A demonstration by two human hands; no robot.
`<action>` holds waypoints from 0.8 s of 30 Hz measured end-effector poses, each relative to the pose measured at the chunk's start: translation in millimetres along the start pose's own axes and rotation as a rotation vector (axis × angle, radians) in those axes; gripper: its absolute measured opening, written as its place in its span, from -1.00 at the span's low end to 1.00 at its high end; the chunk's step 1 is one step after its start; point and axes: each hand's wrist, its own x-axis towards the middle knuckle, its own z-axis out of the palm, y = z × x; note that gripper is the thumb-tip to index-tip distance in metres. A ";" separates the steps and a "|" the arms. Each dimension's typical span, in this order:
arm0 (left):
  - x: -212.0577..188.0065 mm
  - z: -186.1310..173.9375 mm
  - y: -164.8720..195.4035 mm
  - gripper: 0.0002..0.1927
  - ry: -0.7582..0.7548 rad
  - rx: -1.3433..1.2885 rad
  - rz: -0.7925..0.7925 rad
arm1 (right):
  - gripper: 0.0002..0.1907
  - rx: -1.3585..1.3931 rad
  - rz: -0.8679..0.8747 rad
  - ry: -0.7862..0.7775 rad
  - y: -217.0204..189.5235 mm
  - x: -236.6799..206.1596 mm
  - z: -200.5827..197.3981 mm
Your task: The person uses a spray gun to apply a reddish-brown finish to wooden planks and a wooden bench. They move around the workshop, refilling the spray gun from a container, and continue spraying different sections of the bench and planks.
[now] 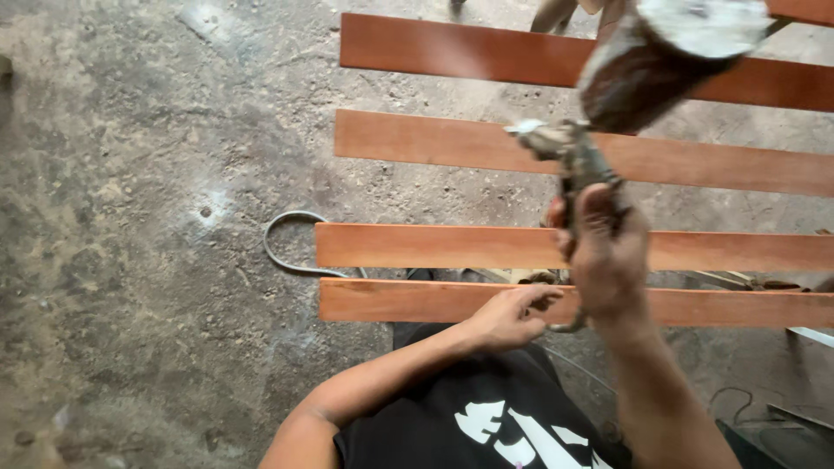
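My right hand [604, 252] grips the handle of a paint-crusted spray gun [569, 152] with a large cup [660, 56] on top; its nozzle points left over the second plank. Several reddish-brown wooden planks lie side by side, raised above the floor: the far one [452, 48], a second [434, 139], a third [417, 246] and the nearest [408, 301]. My left hand [512, 314] rests on the nearest plank's front edge, fingers curled over it. A faint mist shows in front of the nozzle.
A grey hose [287, 243] loops on the stained concrete floor [130, 217] left of the planks. Thin wires and scraps lie at the lower right. Someone's feet stand at the top edge beyond the far plank.
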 end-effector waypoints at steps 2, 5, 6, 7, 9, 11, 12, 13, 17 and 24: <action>4.1 5.3 -2.3 -0.37 -0.072 0.073 0.094 | -0.40 0.045 -0.015 -0.050 4.1 -2.2 4.7; 19.6 33.8 -7.9 -0.52 -0.293 -0.047 0.044 | -0.44 0.032 -0.034 -0.008 9.7 -8.5 -19.6; 25.4 45.2 -10.8 -0.60 -0.364 -0.117 -0.016 | -0.45 0.019 -0.037 0.002 11.8 -8.4 -33.5; 33.3 55.6 -14.0 -0.65 -0.389 -0.058 -0.061 | -0.47 -0.001 -0.010 0.067 12.8 -5.1 -50.5; 44.4 74.8 -21.6 -0.67 -0.408 0.069 -0.151 | -0.51 -0.033 0.042 0.173 14.6 4.5 -88.9; 49.6 85.5 -29.9 -0.67 -0.410 0.147 -0.076 | -0.53 -0.214 -0.016 0.297 9.1 17.3 -136.5; 51.9 90.0 -33.8 -0.66 -0.413 0.187 -0.041 | -0.55 -0.117 -0.010 0.356 4.5 29.4 -161.6; 52.7 94.9 -37.4 -0.64 -0.424 0.234 -0.043 | -0.56 -0.019 0.001 0.418 4.4 33.8 -181.9; 62.4 117.2 -51.1 -0.52 -0.436 0.259 -0.054 | -0.45 -0.365 0.101 0.549 5.8 17.1 -276.7; 91.4 184.2 -81.7 -0.47 -0.408 0.252 -0.119 | -0.51 -0.485 -0.163 0.577 58.1 2.6 -406.8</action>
